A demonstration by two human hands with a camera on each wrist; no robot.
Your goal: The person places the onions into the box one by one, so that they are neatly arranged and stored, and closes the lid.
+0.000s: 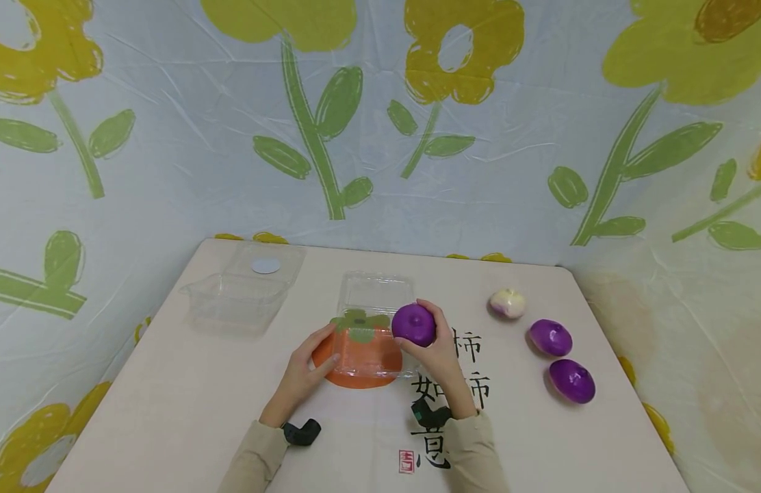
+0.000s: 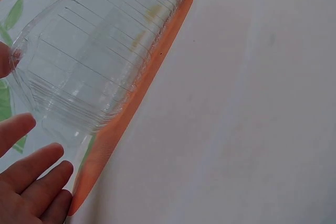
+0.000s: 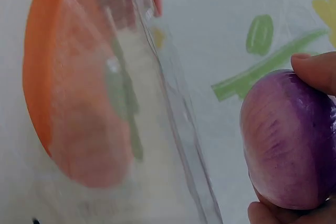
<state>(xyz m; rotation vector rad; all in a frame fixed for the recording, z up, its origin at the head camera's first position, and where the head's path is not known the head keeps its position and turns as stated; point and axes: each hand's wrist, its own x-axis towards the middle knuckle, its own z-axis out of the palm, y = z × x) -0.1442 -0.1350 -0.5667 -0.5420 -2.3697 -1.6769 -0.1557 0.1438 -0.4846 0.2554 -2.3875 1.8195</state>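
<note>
My right hand [image 1: 439,349] grips a purple onion [image 1: 414,325] between thumb and fingers, above the right side of a clear plastic clamshell box [image 1: 371,352]. In the right wrist view the onion [image 3: 286,140] shows a paler pinkish side, apart from the box wall [image 3: 173,108]. The box stands with its lid [image 1: 376,291] raised toward the back. At its left side is my left hand [image 1: 303,370], the thumb over the rim. The left wrist view shows the fingers [image 2: 39,177] loosely extended beside the box [image 2: 84,51].
A second clear clamshell box [image 1: 235,298] stands with raised lid at the back left. On the right lie a whitish bulb [image 1: 507,303] and two purple onions, one farther back [image 1: 550,337] and one nearer [image 1: 572,381]. The tablecloth [image 1: 171,404] bears an orange persimmon print and black characters.
</note>
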